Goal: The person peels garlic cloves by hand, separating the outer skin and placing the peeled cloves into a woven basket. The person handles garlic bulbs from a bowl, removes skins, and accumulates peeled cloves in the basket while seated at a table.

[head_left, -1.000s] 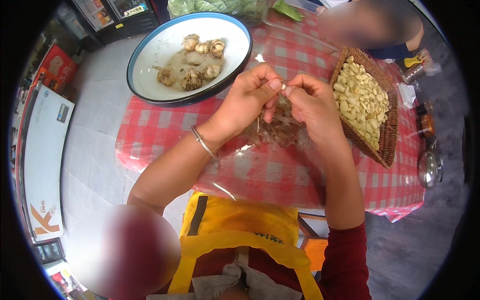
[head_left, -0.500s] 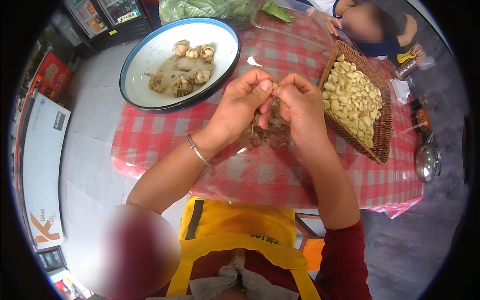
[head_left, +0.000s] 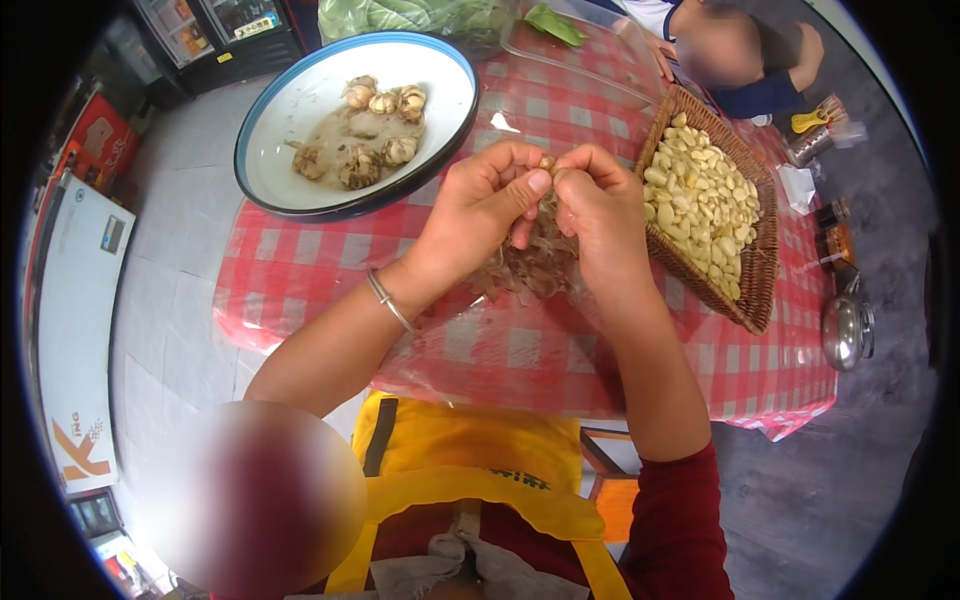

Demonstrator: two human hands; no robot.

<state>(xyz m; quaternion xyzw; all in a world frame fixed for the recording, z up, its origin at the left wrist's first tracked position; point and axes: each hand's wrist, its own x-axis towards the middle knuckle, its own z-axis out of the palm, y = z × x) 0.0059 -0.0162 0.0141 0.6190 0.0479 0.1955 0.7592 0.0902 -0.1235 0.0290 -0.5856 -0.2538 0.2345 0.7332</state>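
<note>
My left hand and my right hand meet above the table, both pinching a small garlic clove between thumbs and forefingers. Most of the clove is hidden by the fingertips. Beneath my hands lies a heap of brown garlic skins. To the left, a large white basin with a blue rim holds several unpeeled garlic bulbs and loose skins. On the right, a brown wicker basket is filled with pale peeled garlic cloves.
A red-and-white checked cloth under clear plastic covers the table. At the back are a bag of green vegetables and a clear plastic tray. Another person sits at the far right. A metal kettle stands near the right edge.
Both hands stay together at the clove, their fingers shifting only slightly. The whole view has moved a little, so the basin and basket appear slightly further left.
</note>
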